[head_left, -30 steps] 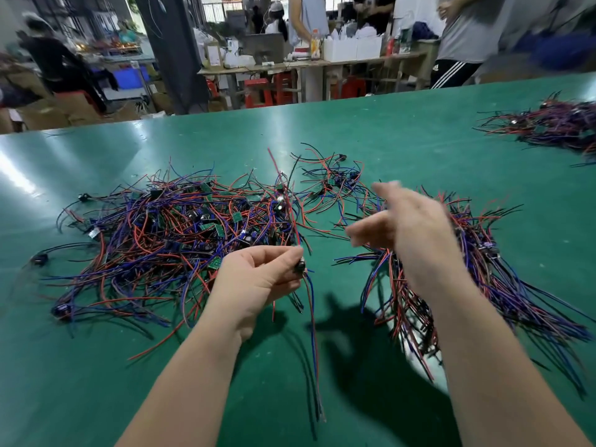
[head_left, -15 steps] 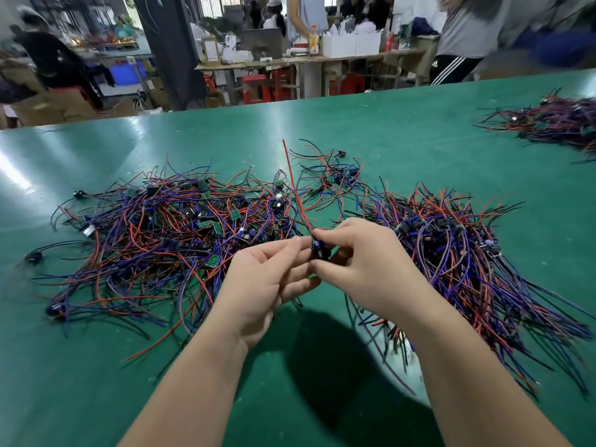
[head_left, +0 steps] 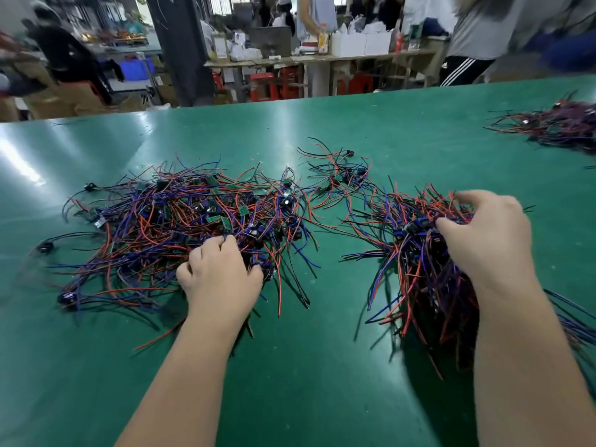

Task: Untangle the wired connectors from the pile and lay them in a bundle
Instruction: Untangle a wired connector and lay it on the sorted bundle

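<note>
Apart go my hands: half a second back they were together over the middle of the table (head_left: 322, 382), both pinching one black connector, and now they've split. My right hand (head_left: 483, 233) has swung out to the bundle (head_left: 425, 285) near the right edge, fingers curled over its connector ends and thumb tucked against the black heads. That last piece looks delivered, though I can't pick it out among the rest. My left hand (head_left: 219, 275) is already back in the pile (head_left: 154, 221) on the left side, knuckles up, fingers hooked down into red and blue wires. Which connector it has, I can't tell. So that's one more out and the next being fished for. The pile spreads wider than the bundle, so plenty remains. A small loose cluster (head_left: 342, 180) lies toward the far edge between them, and another heap (head_left: 561, 124) sits in the far right corner.
</note>
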Tool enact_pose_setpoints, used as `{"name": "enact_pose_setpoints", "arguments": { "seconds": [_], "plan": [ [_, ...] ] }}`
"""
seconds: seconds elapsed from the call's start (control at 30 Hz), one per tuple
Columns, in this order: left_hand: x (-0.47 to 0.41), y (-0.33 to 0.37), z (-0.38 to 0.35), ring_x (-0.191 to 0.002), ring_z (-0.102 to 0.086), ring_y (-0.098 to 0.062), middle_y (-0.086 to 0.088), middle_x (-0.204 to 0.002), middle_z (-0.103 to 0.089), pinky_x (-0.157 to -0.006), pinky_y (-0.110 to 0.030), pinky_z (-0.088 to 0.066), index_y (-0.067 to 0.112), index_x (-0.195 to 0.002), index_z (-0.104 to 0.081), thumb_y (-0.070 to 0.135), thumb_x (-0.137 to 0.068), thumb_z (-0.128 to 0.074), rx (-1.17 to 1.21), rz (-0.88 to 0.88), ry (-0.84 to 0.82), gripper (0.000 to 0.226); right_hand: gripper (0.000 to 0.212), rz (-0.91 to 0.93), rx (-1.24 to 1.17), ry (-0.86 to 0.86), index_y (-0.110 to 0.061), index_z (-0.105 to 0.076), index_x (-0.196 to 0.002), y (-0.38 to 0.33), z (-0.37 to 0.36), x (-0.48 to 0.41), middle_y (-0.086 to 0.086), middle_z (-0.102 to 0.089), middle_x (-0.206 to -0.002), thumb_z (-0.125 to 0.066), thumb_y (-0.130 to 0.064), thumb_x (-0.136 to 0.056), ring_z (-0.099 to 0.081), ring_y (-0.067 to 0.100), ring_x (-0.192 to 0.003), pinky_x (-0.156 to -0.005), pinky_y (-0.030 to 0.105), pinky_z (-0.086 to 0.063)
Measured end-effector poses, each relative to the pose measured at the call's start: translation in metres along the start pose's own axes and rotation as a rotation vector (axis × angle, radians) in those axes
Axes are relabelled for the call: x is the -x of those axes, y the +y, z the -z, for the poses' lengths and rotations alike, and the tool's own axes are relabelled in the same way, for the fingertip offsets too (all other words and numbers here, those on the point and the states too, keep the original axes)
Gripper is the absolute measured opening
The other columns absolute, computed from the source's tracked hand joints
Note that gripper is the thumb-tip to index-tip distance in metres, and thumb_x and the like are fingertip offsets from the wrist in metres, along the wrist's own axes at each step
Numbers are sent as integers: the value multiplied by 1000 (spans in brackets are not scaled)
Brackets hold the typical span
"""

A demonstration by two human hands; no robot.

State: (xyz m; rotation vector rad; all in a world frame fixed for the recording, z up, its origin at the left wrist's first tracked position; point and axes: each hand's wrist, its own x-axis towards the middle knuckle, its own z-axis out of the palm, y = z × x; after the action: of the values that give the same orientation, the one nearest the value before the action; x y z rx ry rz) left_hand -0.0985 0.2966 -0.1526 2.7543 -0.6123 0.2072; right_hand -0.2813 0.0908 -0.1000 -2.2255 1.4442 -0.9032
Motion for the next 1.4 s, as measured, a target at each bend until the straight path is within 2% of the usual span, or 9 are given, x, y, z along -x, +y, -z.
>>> {"name": "enact_pose_setpoints", "arguments": {
  "seconds": [0.2,0.6,0.7,0.77,0.9,1.0,1.17,1.3,1.4],
  "plan": [
    [-9,-8,3,-106,-54,-23,5,-105,-64,-95,-43,-27,36,-114,-60,45,-88,-59,35,30,133,27,32,202,-207,133,-14,-67,-115,-23,-3,14,13,-58,-109,-63,-12,-83,-55,26,-101,-92,25,-35],
    [-8,-8,3,-98,-46,-24,10,-76,-64,-91,-40,-20,33,-90,-69,35,-91,-55,190,90,241,14,18,375,-379,-49,-15,-72,-98,-50,-23,46,1,-60,-95,-64,-7,-83,-53,12,-87,-79,15,-33],
    [-7,-4,6,-83,-52,-19,14,-69,-59,-91,-40,-25,30,-87,-62,32,-91,-55,405,101,360,8,17,356,-427,-117,-18,-72,-92,-52,-26,50,-5,-61,-87,-64,-8,-83,-54,6,-77,-75,15,-37],
    [-7,0,12,-77,-65,-20,12,-72,-67,-87,-40,-44,27,-88,-60,26,-92,-57,750,100,379,5,18,312,-507,-185,-21,-72,-88,-53,-26,52,-8,-65,-80,-63,-7,-83,-57,1,-67,-68,13,-41],
    [-3,13,27,-73,-71,-13,6,-83,-75,-72,-23,-55,19,-91,-57,10,-94,-56,1410,11,269,10,26,176,-793,-429,-22,-70,-82,-57,-24,54,0,-72,-71,-57,0,-86,-68,13,-64,-64,25,-54],
    [5,24,30,-71,-73,-18,3,-91,-75,-64,-22,-56,18,-93,-52,9,-97,-52,1480,-82,198,10,29,132,-945,-639,-20,-68,-89,-61,-25,55,0,-73,-72,-50,3,-91,-69,16,-62,-56,19,-50],
    [16,33,29,-58,-71,-23,3,-102,-71,-45,-27,-54,22,-93,-44,12,-101,-44,1482,-83,88,12,29,176,-843,-714,-23,-69,-92,-59,-30,57,-1,-74,-81,-51,-1,-91,-71,13,-70,-58,15,-47],
    [20,38,36,-51,-67,-17,-3,-90,-75,-46,-24,-52,17,-96,-40,12,-102,-37,1658,-84,-244,8,24,140,-935,-769,-21,-71,-89,-59,-30,58,-1,-74,-81,-53,-6,-94,-68,12,-67,-58,17,-46],
    [25,42,40,-48,-65,-13,-5,-93,-75,-44,-22,-51,16,-97,-39,15,-100,-35,1780,-89,-528,5,22,131,-1012,-849,-17,-72,-96,-61,-28,57,1,-73,-96,-52,-25,-95,-63,8,-68,-59,17,-44]
  ]
}}
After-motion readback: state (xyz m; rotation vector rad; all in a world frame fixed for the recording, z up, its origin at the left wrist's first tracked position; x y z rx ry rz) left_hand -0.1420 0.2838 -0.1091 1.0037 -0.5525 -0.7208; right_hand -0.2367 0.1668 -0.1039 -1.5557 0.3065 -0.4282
